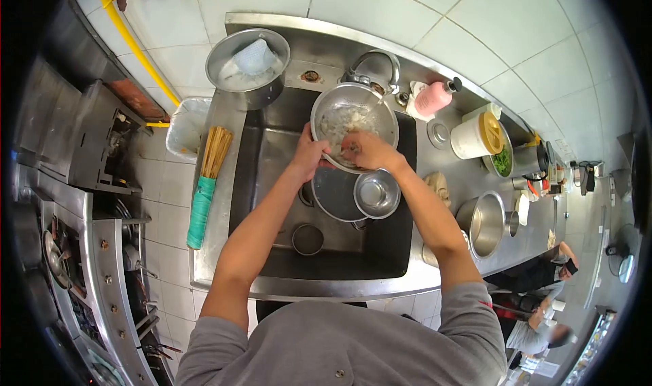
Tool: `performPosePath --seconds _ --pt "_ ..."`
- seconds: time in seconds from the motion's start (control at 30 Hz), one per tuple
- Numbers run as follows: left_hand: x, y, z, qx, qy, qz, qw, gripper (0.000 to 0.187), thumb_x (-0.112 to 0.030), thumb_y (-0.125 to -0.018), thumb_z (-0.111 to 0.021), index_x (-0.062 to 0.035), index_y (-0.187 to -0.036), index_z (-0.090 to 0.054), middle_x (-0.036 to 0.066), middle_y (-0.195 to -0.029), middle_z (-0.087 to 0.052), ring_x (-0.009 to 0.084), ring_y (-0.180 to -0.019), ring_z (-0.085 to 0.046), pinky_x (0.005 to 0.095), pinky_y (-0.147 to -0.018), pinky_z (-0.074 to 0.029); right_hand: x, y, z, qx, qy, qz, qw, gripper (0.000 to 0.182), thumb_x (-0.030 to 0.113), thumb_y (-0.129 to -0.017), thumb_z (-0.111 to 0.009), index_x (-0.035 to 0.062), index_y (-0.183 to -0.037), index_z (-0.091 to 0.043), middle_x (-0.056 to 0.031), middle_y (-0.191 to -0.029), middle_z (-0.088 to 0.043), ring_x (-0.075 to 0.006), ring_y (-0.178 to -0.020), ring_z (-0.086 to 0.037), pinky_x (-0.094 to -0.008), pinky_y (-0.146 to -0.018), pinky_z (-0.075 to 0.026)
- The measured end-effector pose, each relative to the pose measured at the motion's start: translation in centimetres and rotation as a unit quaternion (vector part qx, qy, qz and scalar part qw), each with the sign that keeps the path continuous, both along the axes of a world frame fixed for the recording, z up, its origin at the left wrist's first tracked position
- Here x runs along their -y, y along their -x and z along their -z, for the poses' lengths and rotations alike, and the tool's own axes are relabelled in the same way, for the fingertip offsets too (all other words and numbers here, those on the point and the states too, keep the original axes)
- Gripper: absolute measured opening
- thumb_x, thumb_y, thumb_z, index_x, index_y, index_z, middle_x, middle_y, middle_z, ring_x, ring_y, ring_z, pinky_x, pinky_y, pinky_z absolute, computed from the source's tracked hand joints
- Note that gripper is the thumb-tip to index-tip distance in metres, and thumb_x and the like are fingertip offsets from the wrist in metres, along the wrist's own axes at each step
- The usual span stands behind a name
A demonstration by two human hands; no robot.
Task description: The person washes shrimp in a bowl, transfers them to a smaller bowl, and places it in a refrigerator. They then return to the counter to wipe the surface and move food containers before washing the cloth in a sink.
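Holding a steel bowl (353, 124) over the sink (272, 182), near its back edge under the tap (373, 63), the person works with both hands. The left hand (309, 152) has its fingers clamped on the bowl's near-left rim. The right hand (367, 152) reaches inside the bowl, fingers curled together into the contents, though their tips are partly hidden.

The bowl is round, shiny and wide, tilted a little toward the person, and holds a pale, whitish mass with water; a thin stream falls into it from the tap.

Counting the metal vessels: three lie in the sink below the bowl, namely one dark pan (336, 196), one small bowl (377, 194) resting on the pan's right edge, and one small round cup (308, 239) near the sink's front. One large pot (248, 67) sits at the counter's back-left corner, holding something pale. One tall pot (483, 223) stands on the counter right of the sink.

One bundle of sticks (207, 182) with a green wrap lies along the sink's left edge. One pink bottle (435, 95) stands beside the tap. One white tub (475, 136) with a yellow lid sits further right.

Two other people (543, 298) are at the far right.
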State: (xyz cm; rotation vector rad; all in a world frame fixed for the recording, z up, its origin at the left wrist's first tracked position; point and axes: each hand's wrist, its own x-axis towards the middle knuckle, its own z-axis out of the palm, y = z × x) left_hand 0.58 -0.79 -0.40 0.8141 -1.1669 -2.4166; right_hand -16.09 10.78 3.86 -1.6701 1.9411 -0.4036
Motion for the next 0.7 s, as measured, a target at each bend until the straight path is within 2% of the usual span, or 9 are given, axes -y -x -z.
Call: performPosePath --seconds 0.13,0.27,0.3,0.4,0.43,0.53,0.57,0.67,0.7 --pt "-0.7 0.5 -0.4 0.007 0.005 0.007 1.000 0.072 0.001 -0.071 -0.053 -0.0157 -0.137 -0.029 0.014 -0.116 -0.053 0.0316 -0.090 -0.066 0.0456 -0.059 -0.063 1.5 0.0 2.4 -0.142 0.165 0.103 0.971 0.029 0.011 -0.075 -0.069 0.0039 -0.103 -0.064 -0.0201 -0.111 -0.060 -0.0399 -0.103 -0.057 -0.0464 -0.090 -0.046" --pt "-0.1 0.0 0.7 0.009 -0.007 0.006 1.000 0.069 0.002 -0.071 -0.053 -0.0158 -0.134 -0.031 0.014 -0.115 -0.053 0.0321 -0.091 -0.065 0.0458 -0.059 -0.063 0.8 -1.5 -0.3 0.097 0.063 -0.024 0.993 0.044 0.010 -0.074 -0.070 0.0049 -0.117 -0.061 -0.0195 -0.117 -0.058 -0.0396 -0.113 -0.052 -0.0461 -0.096 -0.044" --pt "0.2 -0.3 1.0 0.007 -0.012 0.014 1.000 0.068 0.001 -0.071 -0.053 -0.0158 -0.133 -0.032 0.014 -0.115 -0.053 0.0323 -0.091 -0.065 0.0459 -0.059 -0.062 0.5 0.6 1.8 -0.059 0.121 -0.046 0.990 0.045 0.006 -0.074 -0.068 0.0063 -0.118 -0.062 -0.0167 -0.124 -0.055 -0.0386 -0.119 -0.050 -0.0462 -0.100 -0.042" --pt "-0.8 -0.3 0.0 0.020 0.021 -0.019 0.999 0.066 0.001 -0.071 -0.053 -0.0155 -0.131 -0.033 0.013 -0.114 -0.053 0.0326 -0.091 -0.065 0.0461 -0.060 -0.062 0.7 0.4 2.6 -0.116 0.162 0.025 0.980 0.043 0.002 -0.076 -0.065 0.0075 -0.118 -0.062 -0.0140 -0.128 -0.053 -0.0374 -0.121 -0.049 -0.0472 -0.102 -0.041" --pt "-0.5 -0.3 -0.1 0.013 0.023 -0.023 0.999 0.065 0.001 -0.071 -0.052 -0.0155 -0.131 -0.033 0.013 -0.114 -0.053 0.0327 -0.091 -0.065 0.0461 -0.060 -0.062 0.4 -1.0 1.4 -0.011 0.150 -0.025 0.988 0.045 -0.001 -0.076 -0.062 0.0070 -0.121 -0.059 -0.0167 -0.127 -0.053 -0.0387 -0.119 -0.050 -0.0472 -0.102 -0.041" --pt "-1.0 -0.7 0.0 0.005 0.016 -0.020 1.000 0.065 0.001 -0.071 -0.052 -0.0155 -0.131 -0.034 0.013 -0.115 -0.053 0.0329 -0.091 -0.065 0.0461 -0.060 -0.062 0.8 -0.4 1.6 -0.085 0.241 0.062 0.965 0.049 -0.002 -0.075 -0.062 0.0051 -0.123 -0.057 -0.0206 -0.127 -0.052 -0.0400 -0.120 -0.048 -0.0440 -0.101 -0.042" --pt "-0.9 -0.8 -0.2 0.007 0.014 -0.016 1.000 0.065 0.001 -0.071 -0.052 -0.0154 -0.131 -0.034 0.013 -0.115 -0.053 0.0329 -0.091 -0.065 0.0461 -0.060 -0.062 1.0 -0.3 1.4 -0.097 0.217 0.180 0.955 0.041 -0.003 -0.076 -0.060 0.0030 -0.117 -0.060 -0.0213 -0.123 -0.055 -0.0413 -0.116 -0.050 -0.0454 -0.096 -0.044" --pt "-1.0 -0.7 -0.6 0.019 0.010 -0.018 1.000 0.068 0.001 -0.071 -0.052 -0.0160 -0.134 -0.033 0.014 -0.117 -0.053 0.0325 -0.092 -0.065 0.0463 -0.060 -0.062 1.6 -0.4 3.6 -0.120 0.110 0.078 0.984 0.038 -0.003 -0.075 -0.059 0.0034 -0.112 -0.063 -0.0189 -0.121 -0.057 -0.0414 -0.114 -0.053 -0.0452 -0.096 -0.047" --pt "-1.2 -0.7 -0.5 0.025 0.006 -0.021 0.999 0.069 0.001 -0.071 -0.052 -0.0164 -0.135 -0.032 0.014 -0.118 -0.053 0.0324 -0.092 -0.065 0.0464 -0.059 -0.061 1.6 -1.3 2.6 -0.025 0.135 0.025 0.990 0.035 -0.004 -0.075 -0.059 0.0028 -0.109 -0.065 -0.0190 -0.112 -0.063 -0.0379 -0.105 -0.059 -0.0430 -0.092 -0.049"
